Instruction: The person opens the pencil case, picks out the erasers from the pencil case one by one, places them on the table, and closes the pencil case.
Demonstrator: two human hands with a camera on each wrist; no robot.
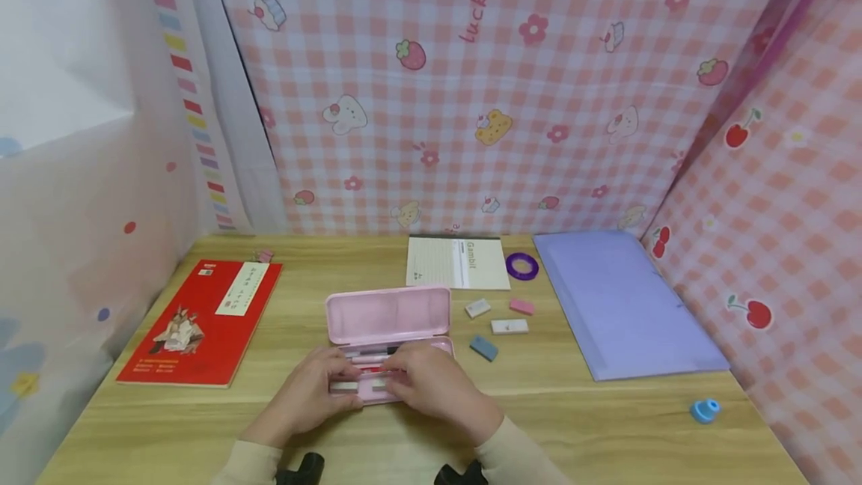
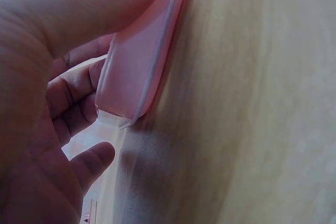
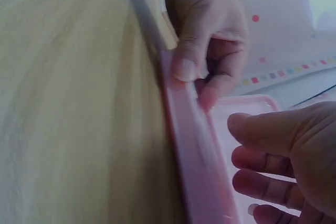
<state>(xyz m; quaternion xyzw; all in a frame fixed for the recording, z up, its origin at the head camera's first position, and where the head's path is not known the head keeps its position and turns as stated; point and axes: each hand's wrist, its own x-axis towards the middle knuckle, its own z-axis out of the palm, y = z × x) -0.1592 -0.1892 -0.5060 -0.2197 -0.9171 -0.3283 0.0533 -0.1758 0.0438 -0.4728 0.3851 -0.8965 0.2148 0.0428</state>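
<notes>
Both hands work at the open pink case (image 1: 387, 320) near the middle of the desk (image 1: 606, 425): my left hand (image 1: 306, 391) pinches its near left edge, thumb outside, and my right hand (image 1: 431, 384) curls over its right part, erasers (image 1: 501, 324) just right.

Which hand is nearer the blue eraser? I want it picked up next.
Right. The right hand lies just left of the blue eraser; the left hand is farther off, across the pencil case.

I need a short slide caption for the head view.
Both hands hold an open pink pencil case on a wooden desk.
</notes>
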